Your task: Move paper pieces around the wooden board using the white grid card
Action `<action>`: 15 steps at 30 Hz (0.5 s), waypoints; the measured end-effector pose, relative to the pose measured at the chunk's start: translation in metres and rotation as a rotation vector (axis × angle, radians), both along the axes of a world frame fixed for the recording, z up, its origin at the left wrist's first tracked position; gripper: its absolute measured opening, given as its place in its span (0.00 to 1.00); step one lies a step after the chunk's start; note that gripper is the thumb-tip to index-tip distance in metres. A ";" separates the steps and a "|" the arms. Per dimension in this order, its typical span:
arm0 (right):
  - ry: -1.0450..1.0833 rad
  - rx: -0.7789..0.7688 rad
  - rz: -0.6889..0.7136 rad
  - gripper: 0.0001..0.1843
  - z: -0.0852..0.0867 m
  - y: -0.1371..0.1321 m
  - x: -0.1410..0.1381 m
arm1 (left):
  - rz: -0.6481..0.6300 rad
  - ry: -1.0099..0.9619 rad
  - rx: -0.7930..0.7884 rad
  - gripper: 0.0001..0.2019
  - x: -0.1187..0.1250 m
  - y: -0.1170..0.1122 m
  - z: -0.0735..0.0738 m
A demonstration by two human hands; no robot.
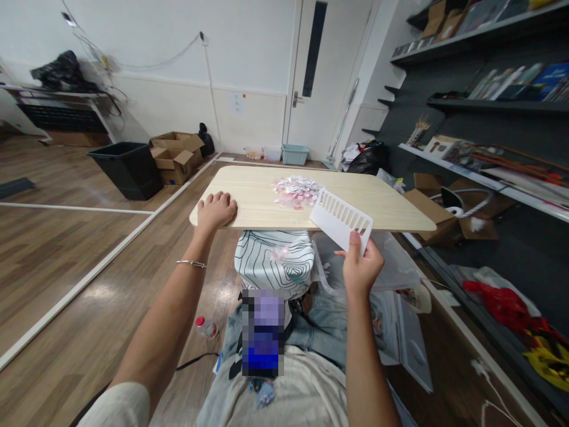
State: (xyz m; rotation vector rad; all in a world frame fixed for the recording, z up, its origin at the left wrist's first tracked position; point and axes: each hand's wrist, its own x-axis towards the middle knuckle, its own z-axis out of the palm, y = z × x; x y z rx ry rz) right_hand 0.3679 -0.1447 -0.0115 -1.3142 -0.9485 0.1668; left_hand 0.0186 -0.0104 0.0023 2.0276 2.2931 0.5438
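My left hand rests on the near left corner of a light wooden tabletop, fingers curled over its edge. My right hand grips the near end of a white slotted plastic scraper, which lies tilted over the table's front edge. Just beyond the scraper, a heap of small pink and white wrapped pieces sits in the middle of the tabletop. A patterned white bag stands under the table in front of my lap.
Open cardboard boxes and a black bin stand on the floor at the left. Dark shelves with books line the right wall. A plastic bottle lies by my left arm. A white door is behind the table.
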 end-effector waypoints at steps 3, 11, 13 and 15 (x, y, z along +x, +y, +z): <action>-0.013 -0.022 0.044 0.44 0.000 0.002 0.001 | -0.001 0.006 -0.004 0.27 0.000 0.000 0.001; -0.036 -0.029 0.062 0.44 0.010 -0.008 0.001 | 0.000 0.002 -0.009 0.27 -0.001 0.000 0.001; -0.028 -0.014 0.054 0.43 0.010 -0.008 0.000 | 0.002 -0.001 -0.009 0.27 0.000 0.000 0.001; -0.019 -0.002 0.054 0.42 0.009 -0.008 -0.001 | 0.000 -0.001 -0.012 0.28 0.000 0.000 0.002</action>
